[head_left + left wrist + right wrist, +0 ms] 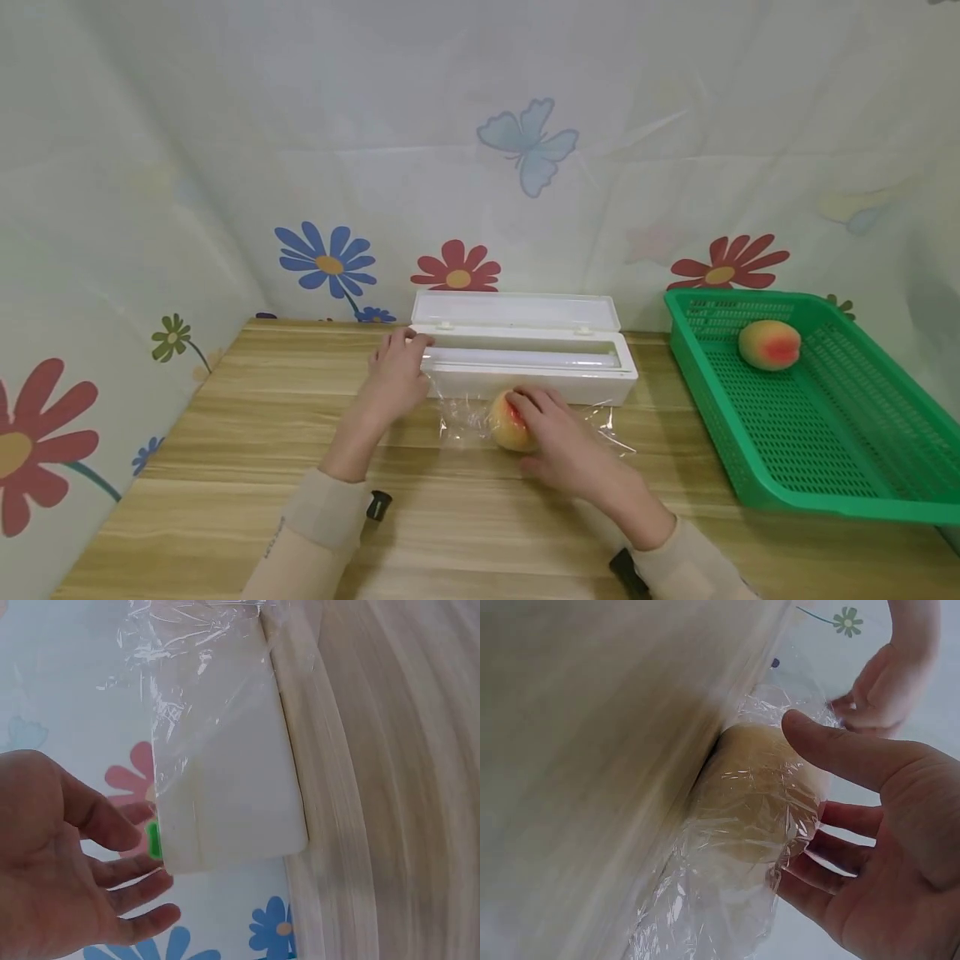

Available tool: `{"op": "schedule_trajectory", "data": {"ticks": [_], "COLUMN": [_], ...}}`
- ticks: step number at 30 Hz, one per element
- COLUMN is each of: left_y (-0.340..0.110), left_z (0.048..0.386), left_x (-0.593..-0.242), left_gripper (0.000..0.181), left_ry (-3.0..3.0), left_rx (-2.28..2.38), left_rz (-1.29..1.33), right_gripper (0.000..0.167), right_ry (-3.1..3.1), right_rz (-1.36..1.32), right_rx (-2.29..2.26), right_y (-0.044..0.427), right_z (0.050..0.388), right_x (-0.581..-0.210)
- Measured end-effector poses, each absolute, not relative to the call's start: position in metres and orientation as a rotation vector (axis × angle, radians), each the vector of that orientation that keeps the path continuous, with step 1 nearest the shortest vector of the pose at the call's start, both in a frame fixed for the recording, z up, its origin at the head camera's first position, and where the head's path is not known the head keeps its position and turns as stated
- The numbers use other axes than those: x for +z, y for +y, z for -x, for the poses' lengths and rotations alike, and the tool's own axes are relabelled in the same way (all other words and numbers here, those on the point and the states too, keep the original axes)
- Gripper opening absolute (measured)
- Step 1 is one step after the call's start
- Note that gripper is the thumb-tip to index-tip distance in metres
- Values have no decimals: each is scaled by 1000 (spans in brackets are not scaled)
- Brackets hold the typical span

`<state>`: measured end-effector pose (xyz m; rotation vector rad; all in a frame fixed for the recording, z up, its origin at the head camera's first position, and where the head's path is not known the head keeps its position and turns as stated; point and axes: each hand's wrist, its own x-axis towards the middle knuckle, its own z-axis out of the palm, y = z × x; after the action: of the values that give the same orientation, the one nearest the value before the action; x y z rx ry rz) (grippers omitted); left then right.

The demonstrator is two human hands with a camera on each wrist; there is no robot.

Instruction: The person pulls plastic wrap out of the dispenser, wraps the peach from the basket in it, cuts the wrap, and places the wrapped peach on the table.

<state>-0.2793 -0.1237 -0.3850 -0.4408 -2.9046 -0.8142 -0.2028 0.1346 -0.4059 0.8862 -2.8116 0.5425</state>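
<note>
A white box (pixel 532 387) of clear film stands with its lid (pixel 517 311) raised, the film roll (pixel 517 358) visible inside. My left hand (pixel 395 375) is at the box's left end; in the left wrist view its fingers lie loosely bent beside a small green part (pixel 154 839) on the box (pixel 229 780). Clear film (pixel 461 421) hangs over the front onto the table. A yellow-red peach (pixel 505 427) lies in front of the box, wrapped at least partly in film. My right hand (pixel 564 442) curls round the peach; the right wrist view shows film over the peach (pixel 750 802).
A green basket (pixel 750 467) stands at the right on the wooden table (pixel 247 442), with another peach (pixel 769 345) inside. A white flowered sheet (pixel 375 192) hangs behind the table and along its left side.
</note>
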Motion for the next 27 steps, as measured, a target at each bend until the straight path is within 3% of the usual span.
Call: {"op": "schedule_trajectory", "data": {"ticks": [9, 18, 27], "left_y": [-138, -141, -138], "left_z": [284, 286, 286], "left_x": [-386, -388, -389], "left_gripper": [70, 55, 54], "left_ry": [-2977, -2923, -2906], "left_rx": [-911, -903, -947], "left_rz": [460, 456, 409], "right_gripper": [86, 87, 85], "right_ry": [-2829, -2844, -2827], "right_rz": [-916, -888, -788], "right_rx": [517, 424, 289], "right_y": [133, 124, 115], "right_z": [211, 219, 225], "right_x": [-405, -402, -413]}}
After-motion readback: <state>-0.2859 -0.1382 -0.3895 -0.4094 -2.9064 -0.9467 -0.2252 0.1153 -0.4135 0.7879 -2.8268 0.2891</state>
